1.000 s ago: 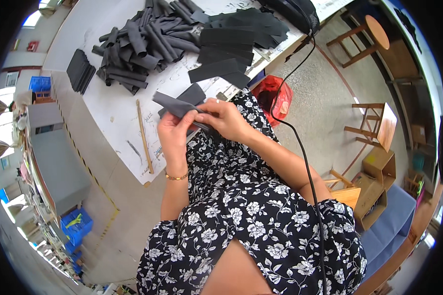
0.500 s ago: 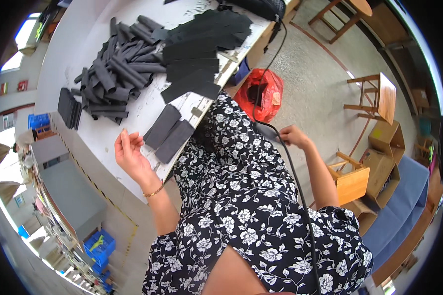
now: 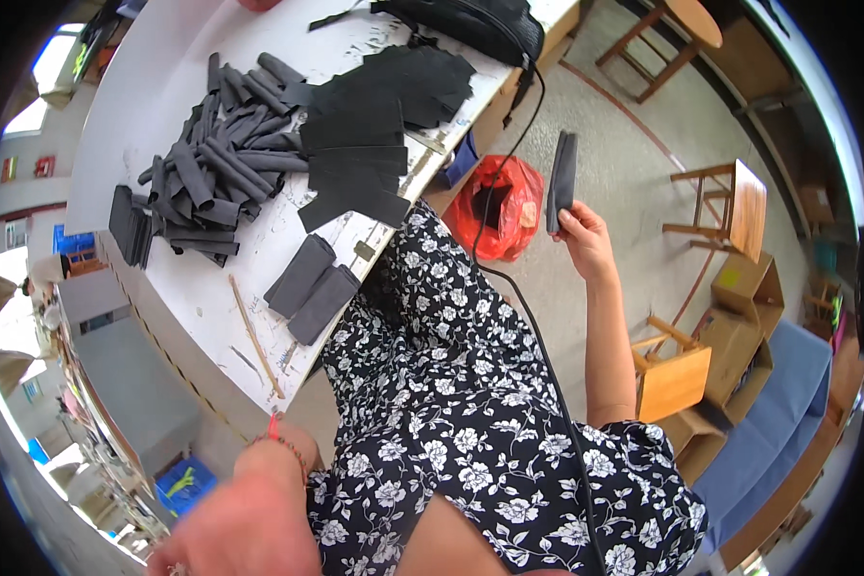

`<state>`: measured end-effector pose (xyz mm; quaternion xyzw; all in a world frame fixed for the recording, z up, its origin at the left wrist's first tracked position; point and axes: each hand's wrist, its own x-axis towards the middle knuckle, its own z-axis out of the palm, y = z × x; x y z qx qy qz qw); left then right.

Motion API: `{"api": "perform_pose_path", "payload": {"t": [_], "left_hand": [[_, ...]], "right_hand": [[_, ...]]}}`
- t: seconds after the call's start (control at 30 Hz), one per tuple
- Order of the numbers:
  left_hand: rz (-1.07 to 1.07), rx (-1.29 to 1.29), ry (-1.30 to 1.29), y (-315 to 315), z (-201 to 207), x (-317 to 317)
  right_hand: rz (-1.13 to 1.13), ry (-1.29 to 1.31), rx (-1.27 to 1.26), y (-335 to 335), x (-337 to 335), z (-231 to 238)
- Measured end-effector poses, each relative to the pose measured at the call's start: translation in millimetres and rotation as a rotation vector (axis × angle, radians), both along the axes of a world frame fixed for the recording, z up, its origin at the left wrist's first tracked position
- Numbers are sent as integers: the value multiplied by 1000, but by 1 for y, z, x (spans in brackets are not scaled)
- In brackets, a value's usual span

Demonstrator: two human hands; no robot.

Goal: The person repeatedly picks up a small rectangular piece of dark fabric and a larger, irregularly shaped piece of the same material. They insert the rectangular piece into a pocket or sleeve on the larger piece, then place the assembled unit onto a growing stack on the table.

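My right hand (image 3: 587, 238) grips the lower end of a folded dark grey fabric strip (image 3: 564, 182), held upright out over the floor beside the red plastic bag. My left hand (image 3: 245, 523) is low at the left, off the table corner and smeared by motion, so its fingers cannot be read. Two folded dark fabric pieces (image 3: 323, 302) lie at the table's near edge. Beyond them are flat black fabric pieces (image 3: 355, 154), overlapping one another, and a heap of rolled dark fabric pieces (image 3: 223, 158).
The white table (image 3: 197, 298) bears a thin stick (image 3: 252, 326) and, at its far end, a black bag (image 3: 480, 24). A red plastic bag (image 3: 518, 206) stands on the floor by the table. A black cable (image 3: 538, 336) hangs across my front. Wooden stools (image 3: 677, 384) and cardboard boxes (image 3: 739, 336) are at right.
My right hand has risen from beside my lap, bringing the fabric strip up into plain view. The left hand has dropped from above the table toward the lower left. The view has shifted slightly.
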<state>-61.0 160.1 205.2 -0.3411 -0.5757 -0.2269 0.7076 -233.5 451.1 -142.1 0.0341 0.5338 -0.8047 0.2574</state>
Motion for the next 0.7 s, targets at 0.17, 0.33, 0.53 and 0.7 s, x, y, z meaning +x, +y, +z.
{"api": "perform_pose_path", "payload": {"t": [0.17, 0.33, 0.53, 0.7], "left_hand": [[-140, 16, 139, 27, 35, -14], [10, 15, 174, 12, 42, 4], [148, 36, 238, -8, 44, 21], [389, 94, 472, -37, 28, 36]], "right_hand": [[192, 313, 74, -82, -81, 85], [234, 494, 252, -148, -164, 123], [232, 960, 1015, -178, -216, 126], [-21, 1359, 958, -196, -142, 149]]}}
